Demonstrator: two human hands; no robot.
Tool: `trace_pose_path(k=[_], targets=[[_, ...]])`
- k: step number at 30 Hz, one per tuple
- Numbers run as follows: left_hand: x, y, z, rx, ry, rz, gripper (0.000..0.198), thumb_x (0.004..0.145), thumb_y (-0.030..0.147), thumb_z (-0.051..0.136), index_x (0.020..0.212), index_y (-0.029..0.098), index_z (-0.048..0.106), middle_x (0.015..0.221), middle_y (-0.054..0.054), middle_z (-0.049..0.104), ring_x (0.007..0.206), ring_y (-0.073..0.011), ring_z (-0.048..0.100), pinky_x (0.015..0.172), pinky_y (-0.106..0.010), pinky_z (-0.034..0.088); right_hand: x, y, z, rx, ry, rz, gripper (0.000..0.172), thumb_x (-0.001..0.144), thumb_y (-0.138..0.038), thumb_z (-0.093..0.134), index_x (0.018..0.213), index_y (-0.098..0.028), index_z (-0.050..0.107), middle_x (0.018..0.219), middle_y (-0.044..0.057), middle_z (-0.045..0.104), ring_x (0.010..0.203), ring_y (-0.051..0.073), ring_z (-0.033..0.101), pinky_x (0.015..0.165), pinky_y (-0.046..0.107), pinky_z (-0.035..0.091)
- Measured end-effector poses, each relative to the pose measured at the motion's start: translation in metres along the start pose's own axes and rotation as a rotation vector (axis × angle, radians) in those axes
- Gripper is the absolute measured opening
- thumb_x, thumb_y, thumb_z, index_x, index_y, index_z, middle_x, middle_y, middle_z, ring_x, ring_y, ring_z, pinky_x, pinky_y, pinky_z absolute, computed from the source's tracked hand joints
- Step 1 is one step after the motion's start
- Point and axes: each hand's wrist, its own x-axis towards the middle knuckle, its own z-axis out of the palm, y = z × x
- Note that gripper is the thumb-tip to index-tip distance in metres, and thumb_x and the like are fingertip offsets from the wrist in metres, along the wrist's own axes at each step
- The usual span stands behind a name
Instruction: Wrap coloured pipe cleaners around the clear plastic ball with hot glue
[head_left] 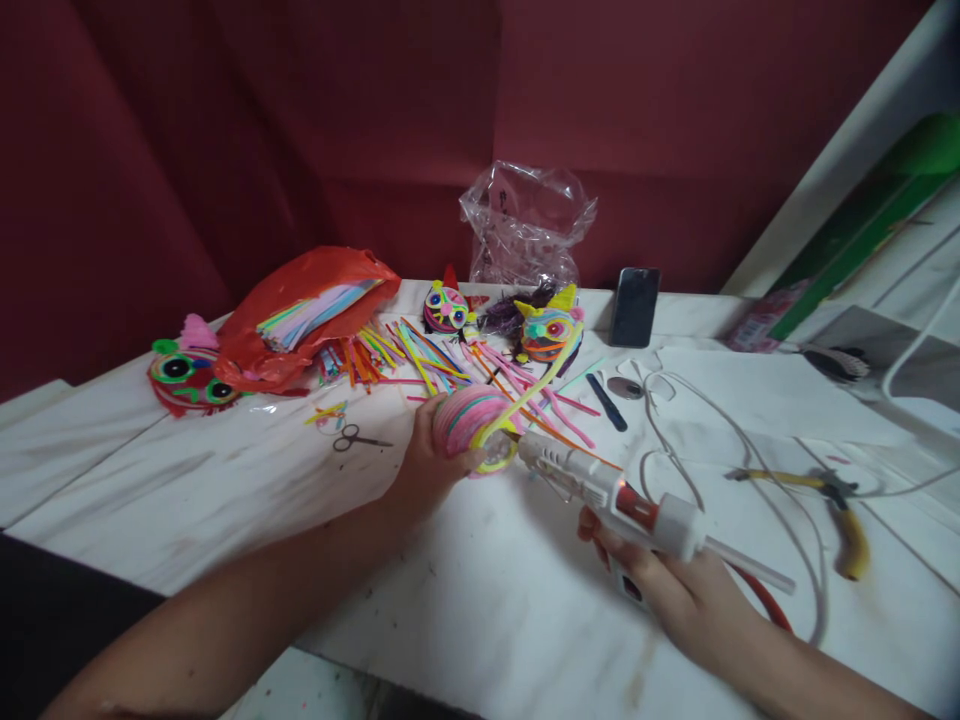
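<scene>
My left hand (429, 445) is closed around a round ball (466, 415) covered in coiled pink pipe cleaners with a thin green line. On its near side a ring of yellow pipe cleaner (501, 458) surrounds a pale centre, and a long yellow strand (541, 385) sticks up from it. Gripped in my right hand (660, 580) is a white hot glue gun (574, 468), a clear glue stick (750, 565) poking out of its back. The nozzle points left, right at the yellow ring; whether it touches cannot be made out.
Behind the ball lie loose pipe cleaners (427, 355), a red bag (307, 285) and decorated heads (551, 330). Small scissors (360, 438) are to the left. Rightward are a phone (635, 307), a dark blue tool (606, 402), yellow-handled pliers (847, 535) and a looping cable (750, 450).
</scene>
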Motion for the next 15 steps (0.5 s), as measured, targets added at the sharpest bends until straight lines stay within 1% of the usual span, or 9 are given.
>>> trace_pose_path(k=[2, 5, 8, 11, 15], targets=[[0.0003, 0.0003, -0.0010, -0.011, 0.002, -0.015, 0.079, 0.048, 0.028, 0.084, 0.118, 0.024, 0.048, 0.118, -0.006, 0.060, 0.108, -0.0281, 0.059, 0.092, -0.043, 0.049, -0.0004, 0.0020, 0.0000, 0.004, 0.006, 0.005, 0.032, 0.095, -0.040, 0.041, 0.088, -0.021, 0.065, 0.069, 0.003, 0.065, 0.058, 0.017, 0.060, 0.064, 0.032, 0.056], [0.0011, 0.0013, -0.0019, -0.040, 0.003, -0.034, 0.077, 0.050, 0.027, 0.084, 0.119, 0.023, 0.049, 0.121, -0.006, 0.059, 0.109, -0.0265, 0.058, 0.094, -0.041, 0.048, -0.0002, 0.0039, 0.0002, 0.011, -0.009, 0.011, 0.032, 0.095, -0.039, 0.041, 0.087, -0.021, 0.066, 0.071, 0.004, 0.066, 0.059, 0.018, 0.061, 0.063, 0.033, 0.056], [0.0019, 0.0013, -0.0019, -0.065, -0.024, -0.030, 0.076, 0.051, 0.026, 0.084, 0.119, 0.023, 0.050, 0.123, -0.006, 0.059, 0.111, -0.0274, 0.058, 0.094, -0.042, 0.048, 0.0004, 0.0036, -0.0002, 0.022, -0.019, 0.028, 0.031, 0.094, -0.039, 0.042, 0.088, -0.021, 0.066, 0.072, 0.004, 0.066, 0.061, 0.019, 0.062, 0.062, 0.032, 0.056], [0.0019, 0.0010, -0.0016, -0.094, -0.061, -0.040, 0.074, 0.052, 0.027, 0.083, 0.119, 0.023, 0.052, 0.125, -0.007, 0.060, 0.115, -0.0289, 0.056, 0.096, -0.043, 0.048, 0.0007, 0.0022, -0.0015, 0.020, -0.011, 0.024, 0.030, 0.094, -0.038, 0.042, 0.087, -0.022, 0.066, 0.072, 0.004, 0.066, 0.066, 0.020, 0.064, 0.066, 0.034, 0.057], [0.0019, 0.0015, -0.0017, -0.139, -0.054, -0.072, 0.071, 0.055, 0.030, 0.083, 0.119, 0.025, 0.053, 0.125, -0.007, 0.061, 0.116, -0.0285, 0.057, 0.096, -0.043, 0.048, 0.0011, 0.0014, -0.0021, 0.011, 0.007, -0.011, 0.028, 0.094, -0.036, 0.042, 0.087, -0.022, 0.066, 0.072, 0.004, 0.066, 0.067, 0.020, 0.064, 0.071, 0.036, 0.058]])
